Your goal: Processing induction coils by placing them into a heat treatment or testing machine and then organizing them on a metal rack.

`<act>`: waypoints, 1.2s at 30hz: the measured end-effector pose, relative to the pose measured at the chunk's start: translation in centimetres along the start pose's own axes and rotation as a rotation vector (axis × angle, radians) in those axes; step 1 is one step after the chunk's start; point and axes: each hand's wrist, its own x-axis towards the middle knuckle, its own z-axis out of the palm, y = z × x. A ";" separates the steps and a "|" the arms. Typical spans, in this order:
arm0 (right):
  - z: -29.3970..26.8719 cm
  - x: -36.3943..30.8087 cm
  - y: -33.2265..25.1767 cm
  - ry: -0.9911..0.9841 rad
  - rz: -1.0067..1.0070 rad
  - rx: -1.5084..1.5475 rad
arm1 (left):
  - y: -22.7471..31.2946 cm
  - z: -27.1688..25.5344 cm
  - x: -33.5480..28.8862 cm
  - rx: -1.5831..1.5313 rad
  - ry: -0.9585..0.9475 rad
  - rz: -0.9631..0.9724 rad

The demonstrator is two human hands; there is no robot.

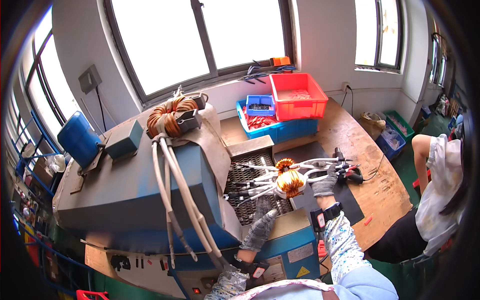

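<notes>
A toroidal coil (pixel 291 181) of shiny copper wire, with thick white leads running out to both sides, sits at the outlet of a blue machine (pixel 165 185). Under its left-hand leads lies a metal mesh conveyor belt (pixel 246 174). My right hand (pixel 325 185), in a grey glove, is closed around the white leads (pixel 316 165) on the coil's right side. Below the coil, over the mesh's near edge, my gloved left hand (pixel 257 229) has its fingers stretched and thumb apart, with nothing visible in it.
A larger copper coil (pixel 172 116) rests on the machine, its thick cables (pixel 187 197) hanging down the front. Red bin (pixel 299 97) and blue bin (pixel 292 131) stand on the wooden table (pixel 382 195). A dark mat (pixel 345 202) lies under the leads. Another person (pixel 435 195) is at right.
</notes>
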 end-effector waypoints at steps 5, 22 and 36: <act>-3.0 2.4 -0.3 0.012 -0.004 0.064 | -1.4 0.4 0.9 -0.154 -0.013 -0.148; 0.5 -0.3 -4.7 -0.128 -0.066 0.094 | -0.2 3.8 -0.4 -0.311 -0.102 -0.103; 3.0 1.0 -5.0 -0.115 -0.234 0.053 | 1.7 5.7 -0.5 -0.650 -0.248 -0.078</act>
